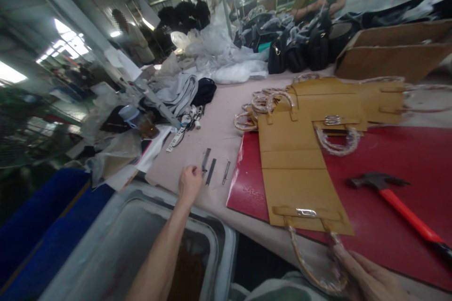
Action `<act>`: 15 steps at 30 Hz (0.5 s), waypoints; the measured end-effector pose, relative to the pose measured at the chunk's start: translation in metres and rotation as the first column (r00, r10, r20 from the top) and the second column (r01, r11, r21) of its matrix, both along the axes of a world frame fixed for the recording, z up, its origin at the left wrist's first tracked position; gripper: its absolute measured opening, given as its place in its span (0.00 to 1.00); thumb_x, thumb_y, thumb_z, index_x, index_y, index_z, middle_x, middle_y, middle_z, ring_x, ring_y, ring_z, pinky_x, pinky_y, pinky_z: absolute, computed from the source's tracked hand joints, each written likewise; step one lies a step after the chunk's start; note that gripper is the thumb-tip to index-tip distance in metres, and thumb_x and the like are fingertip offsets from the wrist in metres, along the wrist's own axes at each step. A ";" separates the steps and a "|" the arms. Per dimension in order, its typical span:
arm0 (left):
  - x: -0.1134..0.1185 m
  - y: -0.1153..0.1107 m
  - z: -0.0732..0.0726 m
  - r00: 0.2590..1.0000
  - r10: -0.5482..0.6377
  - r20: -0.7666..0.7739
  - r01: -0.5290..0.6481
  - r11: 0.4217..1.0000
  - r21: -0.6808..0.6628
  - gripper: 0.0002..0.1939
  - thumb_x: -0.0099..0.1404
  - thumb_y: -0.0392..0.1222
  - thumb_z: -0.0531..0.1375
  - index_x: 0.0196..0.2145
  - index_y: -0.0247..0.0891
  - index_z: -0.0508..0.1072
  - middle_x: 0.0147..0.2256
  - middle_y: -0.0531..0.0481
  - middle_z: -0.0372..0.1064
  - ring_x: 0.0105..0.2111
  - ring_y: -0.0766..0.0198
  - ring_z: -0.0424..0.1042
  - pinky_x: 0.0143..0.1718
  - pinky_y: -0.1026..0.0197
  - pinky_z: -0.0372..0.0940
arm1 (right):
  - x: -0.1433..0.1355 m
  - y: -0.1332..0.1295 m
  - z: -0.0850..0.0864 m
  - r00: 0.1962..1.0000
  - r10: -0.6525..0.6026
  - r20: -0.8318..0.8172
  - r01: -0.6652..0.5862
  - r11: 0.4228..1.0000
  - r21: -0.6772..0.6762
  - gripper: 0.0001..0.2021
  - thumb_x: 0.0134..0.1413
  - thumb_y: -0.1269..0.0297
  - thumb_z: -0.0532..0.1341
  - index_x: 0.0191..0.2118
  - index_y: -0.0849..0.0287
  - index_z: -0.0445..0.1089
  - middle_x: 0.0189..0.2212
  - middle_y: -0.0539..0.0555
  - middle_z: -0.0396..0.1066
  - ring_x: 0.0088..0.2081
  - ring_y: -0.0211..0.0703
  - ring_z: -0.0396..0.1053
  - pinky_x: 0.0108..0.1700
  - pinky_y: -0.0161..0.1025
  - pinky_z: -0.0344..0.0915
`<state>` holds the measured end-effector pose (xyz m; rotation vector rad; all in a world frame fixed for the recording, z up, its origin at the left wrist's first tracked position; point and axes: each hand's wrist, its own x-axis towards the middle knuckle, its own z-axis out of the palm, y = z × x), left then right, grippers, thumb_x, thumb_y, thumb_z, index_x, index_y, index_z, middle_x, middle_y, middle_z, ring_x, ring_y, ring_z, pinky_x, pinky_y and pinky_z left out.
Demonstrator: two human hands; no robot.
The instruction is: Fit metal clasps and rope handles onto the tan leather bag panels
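My left hand (191,179) is at the table's near left edge, fingers curled together at the lower end of a thin dark metal tool (206,159). Whether it grips that tool is hidden. A flat dark strip (211,172) and a slim metal rod (226,172) lie just to its right. At the bottom right, my right hand (363,270) is closed at the plastic-wrapped handle (300,256) of a tan bag panel (294,169). The panel lies flat, with a shiny metal fitting (306,212) near its lower edge.
More tan bag panels (328,96) are piled behind. A claw hammer (399,202) with a red handle lies on the red board (384,160). Black bags (300,51), clear plastic wrapping (219,51) and a cardboard box (395,49) stand farther back. A grey bin (226,249) is below my left arm.
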<state>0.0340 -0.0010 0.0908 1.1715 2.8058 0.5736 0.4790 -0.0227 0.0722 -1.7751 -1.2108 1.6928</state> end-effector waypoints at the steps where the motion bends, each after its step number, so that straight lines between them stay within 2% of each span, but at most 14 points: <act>1: -0.006 0.005 0.001 1.000 -0.001 0.010 0.001 1.000 -0.031 0.17 0.67 0.46 0.55 0.43 0.33 0.77 0.44 0.35 0.77 0.45 0.51 0.75 0.48 0.54 0.66 | -0.002 -0.001 0.000 0.999 -0.033 -0.024 0.032 0.999 -0.035 0.33 0.41 0.26 0.60 0.21 0.57 0.68 0.12 0.51 0.60 0.14 0.35 0.54 0.18 0.34 0.48; 5: -0.021 0.026 0.002 0.997 -0.025 0.077 0.038 0.984 -0.172 0.18 0.63 0.52 0.59 0.38 0.33 0.77 0.39 0.33 0.78 0.43 0.44 0.75 0.42 0.51 0.65 | -0.014 -0.009 0.010 0.971 -0.190 -0.146 0.162 0.970 -0.181 0.33 0.33 0.28 0.67 0.27 0.59 0.70 0.14 0.46 0.60 0.13 0.29 0.50 0.16 0.30 0.42; 7: -0.030 0.038 0.001 0.994 -0.048 0.102 0.073 0.963 -0.260 0.18 0.59 0.54 0.62 0.32 0.34 0.77 0.34 0.36 0.77 0.40 0.42 0.75 0.38 0.52 0.64 | -0.019 -0.012 0.017 0.935 -0.267 -0.233 0.210 0.948 -0.240 0.33 0.37 0.30 0.67 0.34 0.60 0.73 0.15 0.44 0.60 0.12 0.28 0.49 0.15 0.29 0.42; 10: -0.044 0.055 -0.003 0.992 -0.091 0.088 0.120 0.900 -0.420 0.15 0.57 0.53 0.64 0.28 0.37 0.76 0.26 0.44 0.74 0.33 0.47 0.75 0.31 0.55 0.61 | -0.020 -0.013 0.025 0.842 -0.374 -0.389 0.247 0.908 -0.338 0.31 0.48 0.34 0.63 0.41 0.60 0.73 0.14 0.42 0.57 0.11 0.28 0.46 0.14 0.29 0.44; 13: -0.054 0.065 -0.004 0.985 -0.083 0.152 0.150 0.846 -0.511 0.13 0.56 0.50 0.65 0.24 0.36 0.75 0.17 0.48 0.68 0.25 0.51 0.72 0.26 0.57 0.58 | -0.016 -0.014 0.025 0.730 -0.451 -0.513 0.223 0.867 -0.445 0.25 0.55 0.41 0.62 0.41 0.60 0.73 0.12 0.40 0.50 0.12 0.29 0.44 0.14 0.29 0.46; 15: -0.055 0.064 -0.002 0.968 -0.004 0.250 0.132 0.858 -0.497 0.13 0.56 0.48 0.66 0.22 0.35 0.74 0.14 0.50 0.65 0.20 0.56 0.69 0.22 0.59 0.58 | -0.013 -0.015 0.021 0.663 -0.480 -0.574 0.206 0.854 -0.477 0.18 0.55 0.47 0.63 0.39 0.59 0.73 0.12 0.40 0.49 0.12 0.30 0.44 0.15 0.29 0.47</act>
